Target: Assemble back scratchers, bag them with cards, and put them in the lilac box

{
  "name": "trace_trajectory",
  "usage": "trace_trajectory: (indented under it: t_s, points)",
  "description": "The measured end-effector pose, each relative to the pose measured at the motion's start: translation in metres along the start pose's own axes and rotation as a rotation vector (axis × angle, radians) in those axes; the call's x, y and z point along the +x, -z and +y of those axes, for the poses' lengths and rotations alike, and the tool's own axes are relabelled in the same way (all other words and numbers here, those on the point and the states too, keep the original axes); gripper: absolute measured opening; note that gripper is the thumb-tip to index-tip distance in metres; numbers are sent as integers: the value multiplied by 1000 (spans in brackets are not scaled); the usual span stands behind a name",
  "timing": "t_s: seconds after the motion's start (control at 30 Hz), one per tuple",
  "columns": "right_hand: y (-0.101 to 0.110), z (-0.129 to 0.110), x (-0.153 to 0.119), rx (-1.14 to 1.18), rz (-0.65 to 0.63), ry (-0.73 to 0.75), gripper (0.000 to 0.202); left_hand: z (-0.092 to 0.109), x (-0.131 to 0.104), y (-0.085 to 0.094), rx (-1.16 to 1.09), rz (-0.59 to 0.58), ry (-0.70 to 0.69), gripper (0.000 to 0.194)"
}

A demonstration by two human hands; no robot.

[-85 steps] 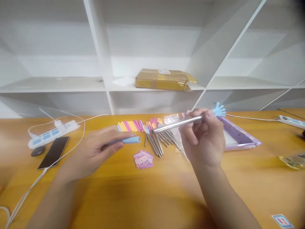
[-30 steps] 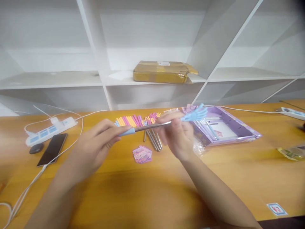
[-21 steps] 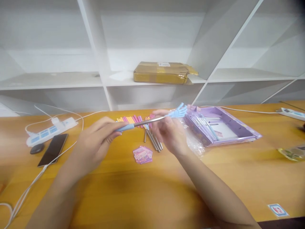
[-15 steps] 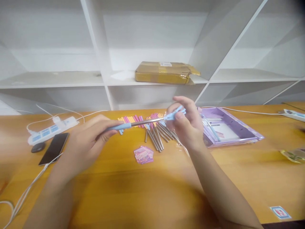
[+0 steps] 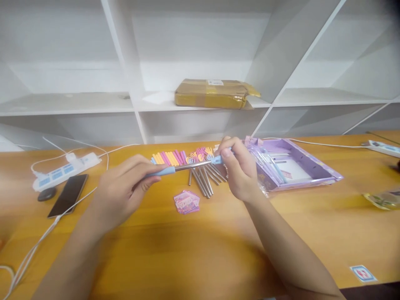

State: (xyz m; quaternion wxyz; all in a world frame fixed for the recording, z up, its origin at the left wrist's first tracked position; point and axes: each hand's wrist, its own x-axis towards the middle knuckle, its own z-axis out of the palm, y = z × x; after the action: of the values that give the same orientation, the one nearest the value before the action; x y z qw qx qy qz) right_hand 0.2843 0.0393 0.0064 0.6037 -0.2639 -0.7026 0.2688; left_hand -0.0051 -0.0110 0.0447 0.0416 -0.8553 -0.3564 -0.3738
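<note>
Across the middle, both hands hold a back scratcher (image 5: 193,165) with a light blue grip, a metal rod and a light blue head. My left hand (image 5: 123,191) is closed around the grip end. My right hand (image 5: 239,168) pinches the head, and its fingers cover much of it. Beyond the rod lie several metal rods with claw-shaped heads (image 5: 203,179) in blue, pink and yellow. A row of coloured grip sleeves (image 5: 170,158) is beside them, on the left. Nearer to me on the table is a small pile of pink cards (image 5: 186,203).
A purple box (image 5: 312,183) with plastic-wrapped items stands on the right. On the left are a power strip (image 5: 67,168), a phone (image 5: 68,195), a black mouse-like object (image 5: 46,194) and white cables. A taped carton (image 5: 212,93) rests on the shelf behind.
My right hand has turned and lowered slightly, its fingers closing further over the blue head. My left hand keeps its hold on the grip. The view has shifted a little.
</note>
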Motion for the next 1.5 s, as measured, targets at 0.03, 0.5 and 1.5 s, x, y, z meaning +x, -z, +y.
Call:
trace_trajectory:
  t_s: [0.03,0.5,1.5]
  points:
    - [-1,-1,-1,2,3,-7,25,0,0,-2,-10,8,-6,26]
    - [-21,-9,-12,70,-2,-67,25,11,5,-19,-48,61,-18,18]
    - [-22,-11,-4,-928,-523,344,21,10,0,-30,403,-221,-95,20]
